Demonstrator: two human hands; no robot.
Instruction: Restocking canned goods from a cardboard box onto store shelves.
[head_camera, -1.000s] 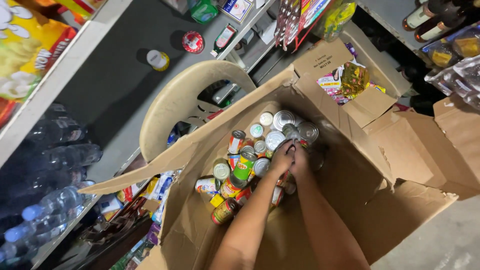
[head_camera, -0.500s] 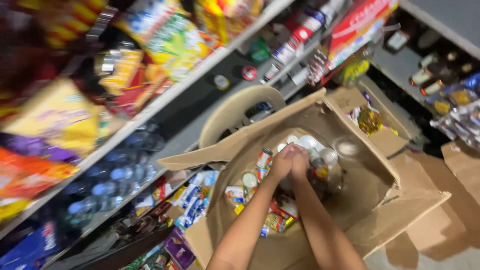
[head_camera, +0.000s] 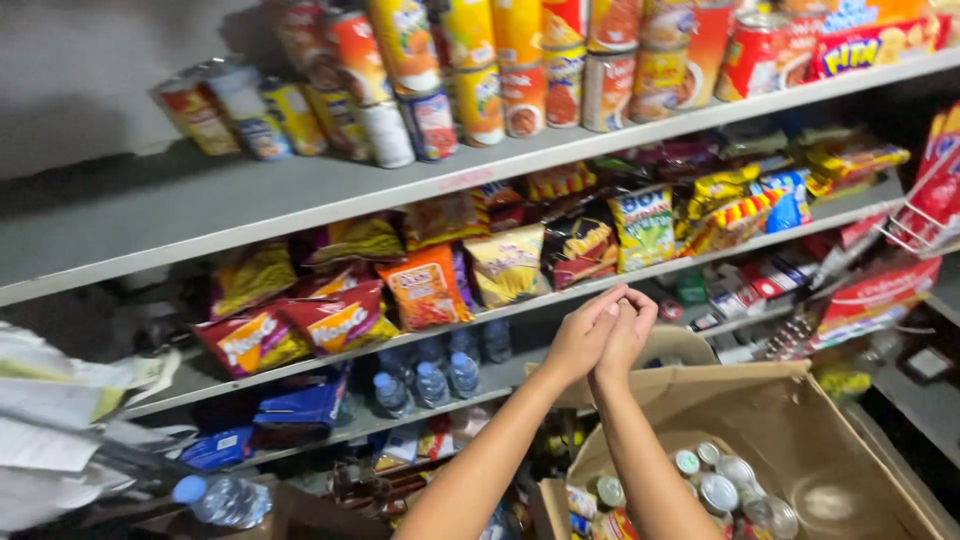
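Above the cardboard box (head_camera: 800, 400) at five o'clock, left hand (head_camera: 580, 335) and right hand (head_camera: 628, 330) press together; any contents are hidden.

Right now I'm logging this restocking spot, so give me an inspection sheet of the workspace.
Surface: grey shelves, top one partly bare.
Job's things: open cardboard box of tin cans, below the hands.
Clutter: loose papers at left; a water bottle lying down.
Grippers: left hand and right hand pressed together, raised above the box; what the fingers hold is hidden.
Cables: nothing seen.
Surroundings: stacked cans on top shelf, snack bags below, bottled water lower.
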